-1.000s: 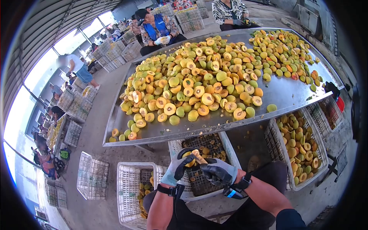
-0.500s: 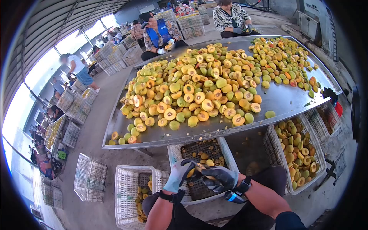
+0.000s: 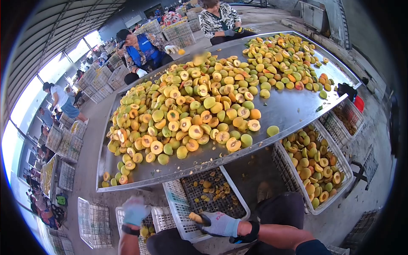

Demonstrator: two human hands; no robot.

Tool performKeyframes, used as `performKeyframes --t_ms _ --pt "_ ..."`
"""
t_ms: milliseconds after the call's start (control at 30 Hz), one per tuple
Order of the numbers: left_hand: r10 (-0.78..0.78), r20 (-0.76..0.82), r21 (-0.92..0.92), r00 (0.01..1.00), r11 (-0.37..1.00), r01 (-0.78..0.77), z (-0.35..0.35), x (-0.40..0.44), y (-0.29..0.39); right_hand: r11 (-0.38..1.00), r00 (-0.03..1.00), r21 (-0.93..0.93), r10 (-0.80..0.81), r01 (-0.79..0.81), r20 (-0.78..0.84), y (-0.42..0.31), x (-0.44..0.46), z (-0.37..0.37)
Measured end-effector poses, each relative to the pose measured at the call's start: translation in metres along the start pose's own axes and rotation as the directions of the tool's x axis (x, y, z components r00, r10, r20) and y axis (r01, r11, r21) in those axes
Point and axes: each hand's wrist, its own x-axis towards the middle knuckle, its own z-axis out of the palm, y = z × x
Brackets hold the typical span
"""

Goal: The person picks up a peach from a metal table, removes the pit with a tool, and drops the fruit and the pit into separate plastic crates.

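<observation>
My right hand, in a grey glove with dark fingertips, is closed around a short tan piece; its kind is unclear. It is over the near edge of the middle crate, which holds scattered fruit bits. My left hand, gloved and smeared by motion, is over the left crate, where several fruit halves lie. Whether its fingers hold anything cannot be made out. Ahead, a large heap of yellow-green stone fruit, many cut in half, covers much of the metal table.
To the right stands a crate filled with fruit halves, another crate behind it. A white crate is on the floor at left. Two gloved co-workers, one in a blue vest and one in a patterned top, sit beyond the table.
My hands, together over the middle crate before, are now apart: the left has swung left over the left crate. The view has shifted, and the blue-vested co-worker's hand has reached out over the table edge.
</observation>
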Motion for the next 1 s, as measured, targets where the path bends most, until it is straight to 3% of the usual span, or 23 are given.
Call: performKeyframes --t_ms 33,67,100,133,167,200,233,267,333,400,433,467,533,667,767,800,833,867,933,967,1000 --pt "0.044 -0.152 -0.141 0.987 0.988 -0.066 -0.023 0.01 0.029 0.999 0.999 -0.019 -0.033 0.033 0.019 -0.002 -0.003 -0.002" --pt "0.159 -0.267 -0.246 0.951 0.942 -0.227 -0.044 0.021 0.06 0.999 0.999 -0.036 -0.04 0.041 0.027 -0.002 -0.008 -0.005" --pt "0.3 -0.465 -0.293 0.833 0.835 -0.465 -0.032 0.058 0.087 0.998 0.995 -0.005 -0.069 0.069 -0.079 -0.001 -0.014 -0.009" --pt "0.345 -0.535 -0.254 0.771 0.805 -0.537 -0.07 0.055 0.126 0.992 0.98 0.024 -0.119 0.124 -0.161 -0.002 -0.015 -0.011" --pt "0.364 -0.587 -0.423 0.723 0.624 -0.657 -0.082 0.07 0.156 0.989 0.964 -0.004 -0.143 0.145 -0.224 0.0 -0.016 -0.016" --pt "0.439 -0.497 -0.392 0.749 0.657 -0.644 -0.103 0.086 0.191 0.985 0.943 -0.03 -0.171 0.169 -0.287 0.004 -0.019 -0.025" --pt "0.357 -0.352 -0.533 0.865 0.683 -0.499 -0.13 0.088 0.222 0.982 0.92 -0.028 -0.187 0.189 -0.343 0.005 -0.026 -0.037" --pt "0.402 -0.413 -0.503 0.817 0.647 -0.573 -0.112 0.125 0.254 0.98 0.892 -0.021 -0.19 0.2 -0.41 0.005 -0.033 -0.048" --pt "0.336 -0.301 -0.483 0.893 0.753 -0.446 -0.123 0.131 0.297 0.967 0.781 -0.087 -0.244 0.238 -0.574 -0.001 -0.042 -0.065" --pt "0.274 -0.249 -0.571 0.929 0.733 -0.369 -0.108 0.141 0.329 0.992 0.78 -0.002 -0.102 0.128 -0.617 -0.022 -0.049 -0.082" --pt "0.236 -0.32 -0.606 0.917 0.693 -0.39 -0.098 0.144 0.338 0.992 0.771 -0.081 -0.128 0.099 -0.624 -0.023 -0.05 -0.086" --pt "0.203 -0.224 -0.663 0.953 0.685 -0.302 -0.105 0.136 0.343 0.99 0.77 -0.082 -0.138 0.112 -0.622 -0.024 -0.05 -0.087" --pt "0.214 -0.239 -0.686 0.947 0.653 -0.321 -0.095 0.135 0.35 0.973 0.757 -0.163 -0.23 0.165 -0.611 -0.025 -0.046 -0.083" --pt "0.155 -0.301 -0.724 0.941 0.605 -0.332 -0.08 0.155 0.349 0.965 0.76 -0.206 -0.257 0.164 -0.597 -0.028 -0.045 -0.077" --pt "0.004 -0.361 -0.932 0.932 0.025 -0.361 -0.075 0.159 0.329 0.957 0.711 -0.212 -0.29 0.199 -0.64 -0.025 -0.045 -0.079" --pt "0.067 -0.235 -0.945 0.97 -0.249 -0.212 -0.076 0.154 0.313 0.958 0.69 -0.19 -0.285 0.213 -0.665 -0.025 -0.046 -0.078" --pt "0.167 -0.202 -0.912 0.965 -0.392 -0.123 -0.073 0.146 0.297 0.967 0.697 -0.206 -0.25 0.148 -0.672 -0.023 -0.045 -0.077" --pt "0.266 -0.181 -0.856 0.947 -0.517 -0.018 -0.082 0.119 0.265 0.962 0.685 -0.253 -0.252 0.102 -0.683 -0.028 -0.045 -0.074" --pt "0.19 -0.314 -0.727 0.93 -0.679 -0.106 -0.055 0.109 0.243 0.928 0.631 -0.264 -0.372 0.263 -0.681 -0.011 -0.03 -0.068" --pt "0.297 -0.276 -0.709 0.914 -0.705 0.015 -0.064 0.075 0.21 0.988 0.785 0.008 -0.118 0.154 -0.608 -0.031 -0.038 -0.066" --pt "0.324 -0.22 -0.674 0.92 -0.732 0.097 -0.055 0.056 0.19 0.975 0.747 -0.091 -0.214 0.202 -0.63 0.006 -0.021 -0.061"
